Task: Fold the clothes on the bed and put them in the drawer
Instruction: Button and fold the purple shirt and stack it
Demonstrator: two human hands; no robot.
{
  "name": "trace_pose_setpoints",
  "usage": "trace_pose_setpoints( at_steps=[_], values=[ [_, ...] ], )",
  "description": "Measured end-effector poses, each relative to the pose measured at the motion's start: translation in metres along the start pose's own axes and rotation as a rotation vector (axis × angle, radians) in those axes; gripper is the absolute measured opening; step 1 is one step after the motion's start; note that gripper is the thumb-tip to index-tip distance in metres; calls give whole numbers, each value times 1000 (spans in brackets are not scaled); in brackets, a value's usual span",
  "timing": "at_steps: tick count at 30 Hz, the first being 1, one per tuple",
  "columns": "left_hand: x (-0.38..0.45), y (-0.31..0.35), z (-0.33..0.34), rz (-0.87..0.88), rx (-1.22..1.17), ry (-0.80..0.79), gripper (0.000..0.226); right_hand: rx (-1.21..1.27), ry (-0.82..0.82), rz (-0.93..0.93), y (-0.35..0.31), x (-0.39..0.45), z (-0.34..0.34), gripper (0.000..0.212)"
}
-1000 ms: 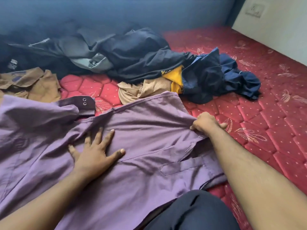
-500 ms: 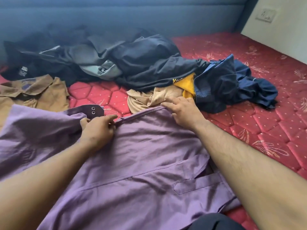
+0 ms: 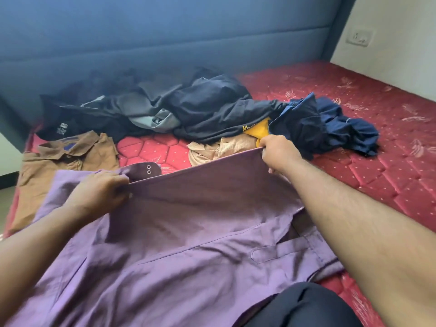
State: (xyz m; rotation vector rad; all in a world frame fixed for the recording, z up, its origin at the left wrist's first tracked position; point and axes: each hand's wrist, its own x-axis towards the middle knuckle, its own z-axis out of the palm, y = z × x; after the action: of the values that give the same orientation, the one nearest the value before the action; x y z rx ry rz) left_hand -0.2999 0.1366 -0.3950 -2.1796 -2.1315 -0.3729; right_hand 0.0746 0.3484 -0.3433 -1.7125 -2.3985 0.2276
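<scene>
Red quilted mattress fills my view, backed by a blue padded headboard, and on it lies the purple shirt, spread across the near half of the bed. My left hand grips the shirt's far edge with curled fingers, and my right hand pinches the same edge further along, so the cloth between the two grips is raised off the mattress in a taut straight line while the rest of the shirt lies flat below it toward me. Just beyond my left grip a dark purple cuff with two snaps sticks out from behind the raised edge. Past it, to the left, a brown collared shirt lies flat, touching the purple one. Right behind my right grip sit a beige garment and a bit of yellow cloth, with a navy garment bunched beside them. Farther back a heap of black and grey clothes rests against the headboard. A wall socket shows at upper right, and a dark-clothed knee at the bottom edge.
</scene>
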Motion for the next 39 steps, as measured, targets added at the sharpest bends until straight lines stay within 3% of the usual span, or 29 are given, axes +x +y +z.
trace_pose_setpoints(
  at_steps=[2,4,6,9,11,14,20,22,25,27,33,36,39],
  values=[
    [-3,11,-14,51,66,147,24,44,-12,54,-2,-8,0,36],
    [-14,24,-21,242,69,198,28,27,10,85,7,-18,3,36],
    [-31,38,-27,442,91,83,18,8,-15,110,17,-35,6,38],
    [-53,51,-15,602,240,-168,12,-62,-97,78,32,-64,18,35],
    [-60,69,-15,551,390,-361,15,-135,-163,65,37,-85,26,29],
    [-68,97,-15,271,578,-606,31,-205,-153,90,41,-106,36,28],
    [-102,104,19,87,491,-280,30,-248,1,67,44,-127,42,36],
    [-114,105,29,55,421,-199,31,-253,-14,100,48,-136,45,38],
    [-127,110,33,86,399,-36,8,-257,-39,128,48,-146,43,39],
    [-136,110,30,81,400,33,15,-267,-69,123,46,-151,39,39],
    [-157,120,24,-81,356,-41,34,-351,-194,173,45,-156,35,43],
    [-144,141,17,-118,316,-100,51,-304,-109,184,44,-148,29,45],
    [-118,155,15,-130,211,-177,61,-85,0,209,44,-138,27,41]
  ],
)
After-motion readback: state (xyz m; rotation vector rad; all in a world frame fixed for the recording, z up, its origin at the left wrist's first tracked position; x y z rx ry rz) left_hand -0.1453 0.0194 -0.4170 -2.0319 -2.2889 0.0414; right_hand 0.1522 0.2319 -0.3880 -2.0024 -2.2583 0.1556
